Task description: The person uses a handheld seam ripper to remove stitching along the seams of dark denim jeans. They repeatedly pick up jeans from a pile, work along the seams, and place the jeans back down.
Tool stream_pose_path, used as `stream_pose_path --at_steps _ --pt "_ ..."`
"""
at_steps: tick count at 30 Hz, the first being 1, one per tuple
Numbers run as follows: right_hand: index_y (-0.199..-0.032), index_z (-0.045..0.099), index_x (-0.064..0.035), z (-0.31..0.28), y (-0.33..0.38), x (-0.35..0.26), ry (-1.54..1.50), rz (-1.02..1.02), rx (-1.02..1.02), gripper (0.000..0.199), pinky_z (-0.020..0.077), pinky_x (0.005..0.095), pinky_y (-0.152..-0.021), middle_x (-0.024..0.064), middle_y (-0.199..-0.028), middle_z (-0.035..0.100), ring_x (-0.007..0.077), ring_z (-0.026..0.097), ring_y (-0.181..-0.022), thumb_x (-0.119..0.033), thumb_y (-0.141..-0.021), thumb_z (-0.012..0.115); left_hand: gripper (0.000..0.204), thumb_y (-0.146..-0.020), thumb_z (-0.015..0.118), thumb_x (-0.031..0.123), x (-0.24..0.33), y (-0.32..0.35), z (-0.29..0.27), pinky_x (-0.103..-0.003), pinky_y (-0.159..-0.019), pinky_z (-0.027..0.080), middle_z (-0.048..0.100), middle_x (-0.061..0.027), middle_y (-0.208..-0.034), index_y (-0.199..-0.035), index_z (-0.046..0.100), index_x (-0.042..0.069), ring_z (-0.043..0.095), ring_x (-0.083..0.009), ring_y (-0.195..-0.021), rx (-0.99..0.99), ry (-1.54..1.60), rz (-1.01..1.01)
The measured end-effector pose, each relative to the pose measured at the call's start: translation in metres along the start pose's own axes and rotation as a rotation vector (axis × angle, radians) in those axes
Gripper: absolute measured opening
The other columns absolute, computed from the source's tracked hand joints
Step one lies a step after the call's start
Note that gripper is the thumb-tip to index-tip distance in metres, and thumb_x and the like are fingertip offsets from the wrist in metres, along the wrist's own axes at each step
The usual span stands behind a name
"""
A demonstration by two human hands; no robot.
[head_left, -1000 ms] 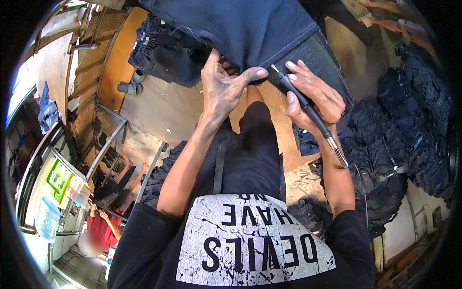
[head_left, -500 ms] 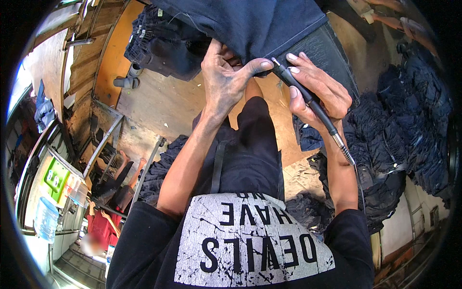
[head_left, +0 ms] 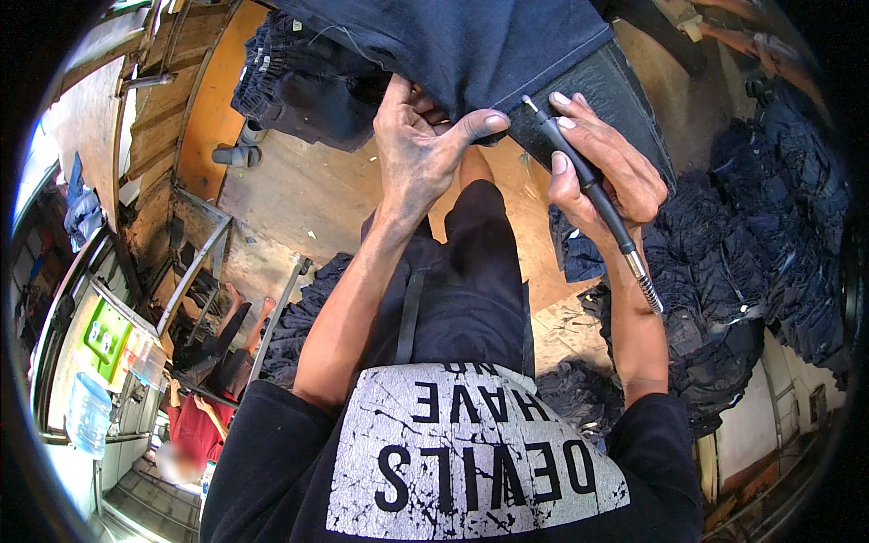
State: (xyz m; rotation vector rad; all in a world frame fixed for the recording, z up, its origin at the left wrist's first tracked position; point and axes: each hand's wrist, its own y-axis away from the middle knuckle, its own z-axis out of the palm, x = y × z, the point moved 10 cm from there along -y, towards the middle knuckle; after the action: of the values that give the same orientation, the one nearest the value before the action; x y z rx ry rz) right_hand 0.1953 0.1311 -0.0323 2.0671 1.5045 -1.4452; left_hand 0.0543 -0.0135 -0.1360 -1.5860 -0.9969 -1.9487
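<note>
A dark blue denim garment [head_left: 480, 45] with a stitched hem lies over a scuffed black board [head_left: 602, 100] at the top. At its near edge, my left hand [head_left: 412, 149] is closed on the denim, thumb stretched along the edge and the other fingers partly hidden beneath. Dark stains mark this hand. My right hand [head_left: 615, 176] grips a black pen-shaped rotary tool [head_left: 587, 176] between thumb and fingers. Its small pale tip points up and left, at the hem's seam; whether it touches the cloth I cannot tell. A metal spring sleeve ends the tool near my right forearm.
Folded dark trousers [head_left: 312, 90] are stacked left of the board. Large heaps of dark garments [head_left: 724, 244] fill the right side. Sandals [head_left: 237, 156] lie on the wooden floor. At lower left are a person in red [head_left: 195, 430], a metal frame and a blue water jug [head_left: 88, 412].
My right hand and the tool have moved slightly right and up, so the tip sits farther from my left thumb. My left hand has shifted slightly left, still on the denim.
</note>
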Motion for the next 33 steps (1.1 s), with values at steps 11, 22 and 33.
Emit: stream_pose_path --at_steps 11,22,33 --pt "-0.103 0.081 0.0036 0.000 0.000 0.003 0.005 -0.011 0.019 0.026 0.0640 0.0520 -0.104 0.0197 -0.101 0.082 0.0355 0.081 -0.108 -0.003 -0.078 0.078 0.078 -0.080 0.100 0.014 -0.002 0.001 0.000 -0.037 -0.106 0.063 0.071 -0.0194 -0.124 -0.139 0.053 -0.004 0.075 -0.0276 -0.114 -0.006 0.059 0.028" --pt "-0.104 0.079 0.0048 0.005 0.003 0.000 -0.002 -0.030 -0.034 0.025 0.0636 0.0527 -0.104 0.0218 -0.104 0.082 0.0368 0.080 -0.110 -0.002 -0.081 0.076 0.060 -0.077 0.102 0.020 -0.008 0.007 -0.008 -0.030 -0.090 0.063 0.074 -0.0101 -0.103 -0.120 0.064 -0.001 0.075 -0.0184 -0.097 0.055 -0.027 -0.048" --pt "-0.106 0.078 0.0071 -0.013 -0.009 0.009 0.000 -0.003 0.005 0.025 0.0630 0.0522 -0.105 0.0219 -0.103 0.081 0.0354 0.081 -0.109 -0.001 -0.083 0.075 0.050 -0.068 0.105 0.017 -0.037 -0.013 -0.039 -0.027 -0.050 0.033 0.051 0.0071 -0.061 -0.063 0.056 0.008 0.041 -0.0039 -0.058 0.155 -0.320 0.097"
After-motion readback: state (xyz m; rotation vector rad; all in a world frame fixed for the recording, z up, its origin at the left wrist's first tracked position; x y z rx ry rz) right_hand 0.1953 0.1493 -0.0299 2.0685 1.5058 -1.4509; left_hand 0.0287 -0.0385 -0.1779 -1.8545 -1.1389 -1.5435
